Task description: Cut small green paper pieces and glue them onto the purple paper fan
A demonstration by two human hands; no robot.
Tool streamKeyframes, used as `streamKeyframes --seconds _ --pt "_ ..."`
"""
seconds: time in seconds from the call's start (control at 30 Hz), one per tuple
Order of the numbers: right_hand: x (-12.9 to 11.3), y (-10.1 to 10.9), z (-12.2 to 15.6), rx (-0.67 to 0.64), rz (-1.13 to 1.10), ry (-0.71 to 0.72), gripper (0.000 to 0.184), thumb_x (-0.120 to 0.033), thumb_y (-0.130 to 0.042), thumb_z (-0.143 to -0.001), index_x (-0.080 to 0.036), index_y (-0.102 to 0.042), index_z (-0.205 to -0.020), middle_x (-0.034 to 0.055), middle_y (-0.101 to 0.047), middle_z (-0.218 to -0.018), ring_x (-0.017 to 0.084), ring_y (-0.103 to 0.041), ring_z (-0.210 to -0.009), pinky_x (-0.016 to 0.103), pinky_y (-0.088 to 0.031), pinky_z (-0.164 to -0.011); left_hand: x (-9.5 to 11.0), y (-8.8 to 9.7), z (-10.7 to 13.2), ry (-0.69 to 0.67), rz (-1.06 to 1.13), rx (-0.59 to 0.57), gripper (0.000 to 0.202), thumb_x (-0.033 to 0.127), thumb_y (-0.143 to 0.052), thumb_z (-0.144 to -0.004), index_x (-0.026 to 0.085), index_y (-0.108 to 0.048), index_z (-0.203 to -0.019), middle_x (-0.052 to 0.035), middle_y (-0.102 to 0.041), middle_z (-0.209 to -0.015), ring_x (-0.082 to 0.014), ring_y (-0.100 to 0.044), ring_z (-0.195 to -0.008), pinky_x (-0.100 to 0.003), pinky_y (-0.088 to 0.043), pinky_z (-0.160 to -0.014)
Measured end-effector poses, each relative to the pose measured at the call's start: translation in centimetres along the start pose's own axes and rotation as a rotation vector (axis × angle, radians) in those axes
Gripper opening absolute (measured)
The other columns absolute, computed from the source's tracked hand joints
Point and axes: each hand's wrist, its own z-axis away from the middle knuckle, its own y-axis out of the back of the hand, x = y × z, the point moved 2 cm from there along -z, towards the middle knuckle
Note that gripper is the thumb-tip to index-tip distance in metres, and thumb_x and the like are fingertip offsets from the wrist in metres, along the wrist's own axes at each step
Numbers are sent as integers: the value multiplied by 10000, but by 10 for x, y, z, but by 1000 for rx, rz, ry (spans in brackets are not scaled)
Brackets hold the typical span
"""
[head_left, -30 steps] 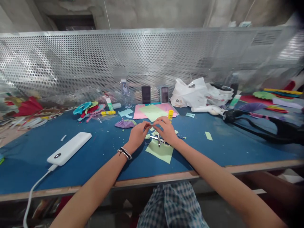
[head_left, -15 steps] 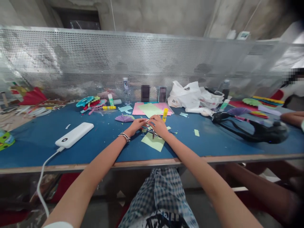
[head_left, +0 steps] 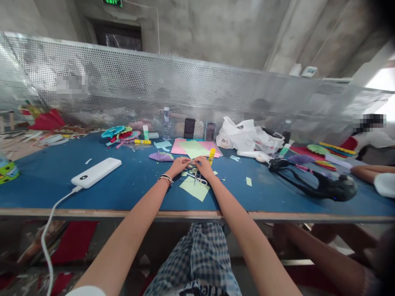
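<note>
My left hand (head_left: pixel 180 165) and my right hand (head_left: pixel 203 165) meet over the table, fingertips pinched close together. Whatever lies between the fingers is too small to make out. Just below them a pair of scissors (head_left: pixel 201 181) rests on a light green sheet of paper (head_left: pixel 195 191), with small paper scraps around it. Beyond my right hand a yellow glue stick (head_left: pixel 212 155) stands upright. To the upper left of my left hand lies a folded purple paper fan (head_left: pixel 161 156). Pink and green paper sheets (head_left: pixel 194 149) are spread behind both hands.
A white power bank (head_left: pixel 97 172) with a cable lies at left. Colourful paper crafts (head_left: pixel 119 133), a water bottle (head_left: pixel 166 125) and a phone (head_left: pixel 189 128) line the back. White plastic bags (head_left: pixel 237 133) and a black strapped device (head_left: pixel 333 185) sit rightward, near another person's arm (head_left: pixel 367 172).
The camera view has tilted and shifted slightly. My hands stay pinched together at nearly the same place over the table, and the scissors below them show more clearly now.
</note>
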Motion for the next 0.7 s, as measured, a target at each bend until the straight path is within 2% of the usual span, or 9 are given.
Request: streamKeyframes --seconds 0.07,0.3,0.53,0.7 --pt "2 0 1 4 -54 -59 107 -155 -528 -731 -156 -631 -760 43 -603 -801 145 -525 -766 277 -412 -746 0 0 1 -32 -39 -6 284 305 -539 -739 104 -626 -920 -84 -683 -776 -165 -636 -681 -258 -497 -599" --pt "0 5 1 62 -220 -299 175 -303 -545 -713 -157 -632 -753 36 -640 -763 143 -546 -678 263 -427 -674 15 1 4 -152 -175 40 258 264 -529 -721 156 -652 -920 -66 -664 -958 -188 -591 -878 -289 -445 -819" --pt "-3 6 1 79 -401 -404 165 -305 -595 -655 -156 -621 -720 28 -639 -749 139 -560 -693 250 -437 -669 17 2 4 -196 -203 64 308 378 -572 -708 146 -687 -873 -55 -691 -797 -191 -608 -761 -279 -450 -744" --pt "-7 8 4 39 -586 -523 294 -403 -530 -739 -173 -614 -902 46 -659 -842 127 -592 -673 219 -443 -551 12 6 -1 -155 -170 112 279 342 -558 -729 145 -689 -876 -57 -702 -835 -189 -619 -748 -290 -468 -727"
